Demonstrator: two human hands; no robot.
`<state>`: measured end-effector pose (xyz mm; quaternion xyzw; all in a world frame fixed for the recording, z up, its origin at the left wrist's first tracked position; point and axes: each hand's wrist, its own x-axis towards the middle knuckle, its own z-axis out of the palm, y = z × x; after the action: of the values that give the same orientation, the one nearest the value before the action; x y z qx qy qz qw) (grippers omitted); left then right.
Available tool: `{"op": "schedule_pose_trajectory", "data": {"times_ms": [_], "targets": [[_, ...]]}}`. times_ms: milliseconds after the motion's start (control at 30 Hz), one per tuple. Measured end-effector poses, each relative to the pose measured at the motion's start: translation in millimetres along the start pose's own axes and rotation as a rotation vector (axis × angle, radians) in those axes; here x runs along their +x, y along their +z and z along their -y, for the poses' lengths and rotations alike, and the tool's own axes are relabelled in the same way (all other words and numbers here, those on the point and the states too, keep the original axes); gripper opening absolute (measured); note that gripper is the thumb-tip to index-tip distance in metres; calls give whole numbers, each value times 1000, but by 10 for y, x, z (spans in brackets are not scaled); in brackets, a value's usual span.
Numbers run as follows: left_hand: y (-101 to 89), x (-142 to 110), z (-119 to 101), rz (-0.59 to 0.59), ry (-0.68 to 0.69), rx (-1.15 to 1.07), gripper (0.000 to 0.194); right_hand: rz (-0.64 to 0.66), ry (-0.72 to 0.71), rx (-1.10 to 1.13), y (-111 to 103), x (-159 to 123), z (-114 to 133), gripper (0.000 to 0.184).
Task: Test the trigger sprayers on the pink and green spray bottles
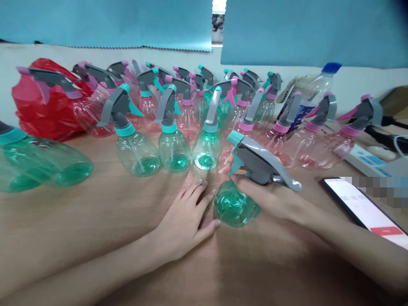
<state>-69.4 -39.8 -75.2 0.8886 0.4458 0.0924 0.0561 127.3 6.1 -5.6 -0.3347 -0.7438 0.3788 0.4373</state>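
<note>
A green spray bottle (237, 204) with a grey and teal trigger head (261, 163) is in my right hand (255, 191), whose fingers wrap around its neck. The bottle leans, its head tipped to the right and its body low over the table. My left hand (188, 216) lies with its fingers stretched out on the wood, just left of that bottle. Its thumb and fingertips come close to the green body; whether they touch it I cannot tell. Behind my hands stand three more green spray bottles, among them one with its trigger turned away (207, 148).
Several pink spray bottles (307, 142) stand at the back and right. Further green ones (63, 165) are at the left edge, near a red plastic bag (44, 114). A phone (366, 208) and a white power strip (366, 161) lie on the right of the wooden table (127, 212).
</note>
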Motion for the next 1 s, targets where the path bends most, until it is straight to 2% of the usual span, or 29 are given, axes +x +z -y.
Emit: {"op": "schedule_pose_trajectory", "data": {"times_ms": [100, 267, 433, 733, 1000], "targets": [[5, 2, 0, -3, -2, -8, 59, 26, 20, -21, -2, 7, -7, 22], [8, -3, 2, -5, -3, -20, 57, 30, -29, 102, 13, 5, -88, 38], [-9, -4, -7, -13, -9, -38, 54, 46, -13, 117, 14, -10, -120, 48], [-2, -3, -9, -12, -10, -26, 56, 0, -74, 10, 28, 38, -55, 46], [-8, 6, -6, -10, -11, -35, 55, -3, -41, 59, 59, 40, -89, 42]]}}
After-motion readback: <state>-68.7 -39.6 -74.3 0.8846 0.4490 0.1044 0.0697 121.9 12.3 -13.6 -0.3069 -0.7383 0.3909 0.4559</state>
